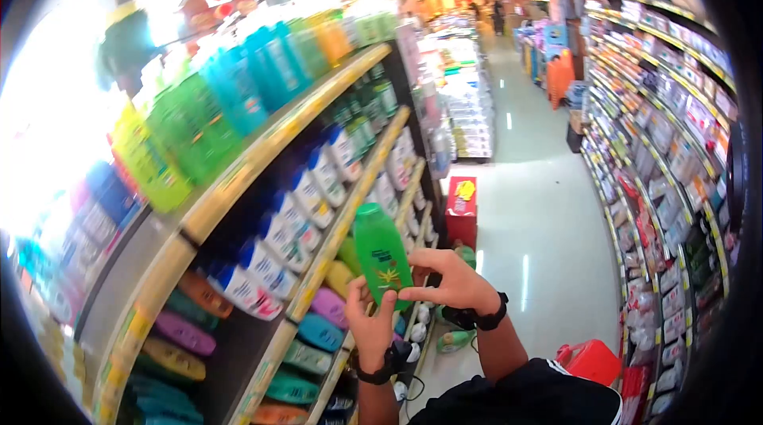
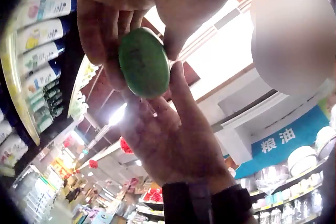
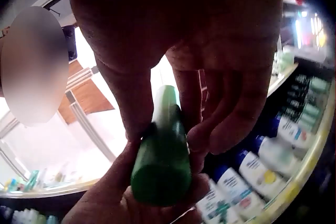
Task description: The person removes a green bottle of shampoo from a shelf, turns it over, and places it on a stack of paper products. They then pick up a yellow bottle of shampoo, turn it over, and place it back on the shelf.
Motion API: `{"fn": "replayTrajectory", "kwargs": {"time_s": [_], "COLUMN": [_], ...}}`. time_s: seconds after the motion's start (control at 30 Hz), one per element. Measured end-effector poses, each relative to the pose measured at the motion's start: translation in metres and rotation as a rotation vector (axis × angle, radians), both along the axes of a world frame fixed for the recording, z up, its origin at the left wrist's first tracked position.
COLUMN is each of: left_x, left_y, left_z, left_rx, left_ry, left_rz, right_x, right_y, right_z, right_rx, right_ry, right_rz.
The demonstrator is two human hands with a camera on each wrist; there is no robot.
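Observation:
A green bottle (image 1: 380, 254) with a yellow flower print stands nearly upright, slightly tilted, between both hands in the head view. My left hand (image 1: 372, 328) grips its lower part, thumb on the front. From the right, my right hand (image 1: 455, 283) pinches its side near the lower half. The left wrist view shows the bottle's green base (image 2: 144, 62) with fingers of both hands around it. In the right wrist view the bottle (image 3: 163, 166) is seen from below, held by thumb and fingers of both hands.
A shelf edge (image 1: 318, 266) slants along the left, with white bottles (image 1: 270, 268) and coloured bottles (image 1: 320, 333) in rows. Stocked shelves (image 1: 652, 139) line the right. A red box (image 1: 462, 210) stands on the aisle floor (image 1: 528, 210); a red object (image 1: 592, 361) is at lower right.

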State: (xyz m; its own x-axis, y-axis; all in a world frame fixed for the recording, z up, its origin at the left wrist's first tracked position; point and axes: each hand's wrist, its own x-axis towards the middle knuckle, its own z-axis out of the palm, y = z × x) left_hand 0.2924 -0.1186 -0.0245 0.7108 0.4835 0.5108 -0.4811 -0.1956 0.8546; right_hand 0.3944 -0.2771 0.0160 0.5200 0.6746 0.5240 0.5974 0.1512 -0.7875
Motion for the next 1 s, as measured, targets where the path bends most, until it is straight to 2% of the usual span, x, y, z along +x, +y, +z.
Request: {"fn": "replayTrajectory", "kwargs": {"time_s": [0.1, 0.27, 0.33, 0.4, 0.43, 0.53, 0.67, 0.77, 0.87, 1.0], "left_x": [0.046, 0.139, 0.171, 0.202, 0.217, 0.255, 0.297, 0.330, 0.359, 0.402], "left_y": [-0.036, -0.125, -0.162, -0.197, -0.210, -0.250, -0.284, -0.288, -0.283, -0.269], "left_z": [0.005, -0.002, -0.007, -0.009, -0.010, -0.012, -0.014, -0.030, -0.040, -0.032], "left_rx": [0.133, 0.109, 0.083, 0.192, 0.243, 0.294, 0.293, 0.368, 0.333, 0.303], "left_ry": [0.120, 0.118, 0.127, 0.119, 0.115, 0.079, 0.078, 0.135, 0.185, 0.189], "left_rz": [-0.124, -0.460, -0.599, -0.719, -0.782, -0.898, -0.988, -1.071, -1.160, -1.187], "right_x": [0.028, 0.066, 0.086, 0.105, 0.108, 0.123, 0.140, 0.155, 0.182, 0.231], "right_y": [-0.056, -0.154, -0.205, -0.256, -0.275, -0.315, -0.338, -0.353, -0.358, -0.340], "right_z": [-0.010, -0.016, -0.016, -0.024, -0.019, -0.023, -0.028, -0.029, -0.036, -0.032], "right_rx": [0.076, 0.221, 0.194, 0.152, 0.173, 0.179, 0.142, 0.059, -0.028, -0.089], "right_ry": [0.084, 0.108, 0.045, 0.020, 0.085, 0.048, 0.060, 0.068, 0.046, 0.072], "right_rz": [-0.177, -0.459, -0.538, -0.578, -0.612, -0.698, -0.855, -0.851, -0.823, -0.830]}}
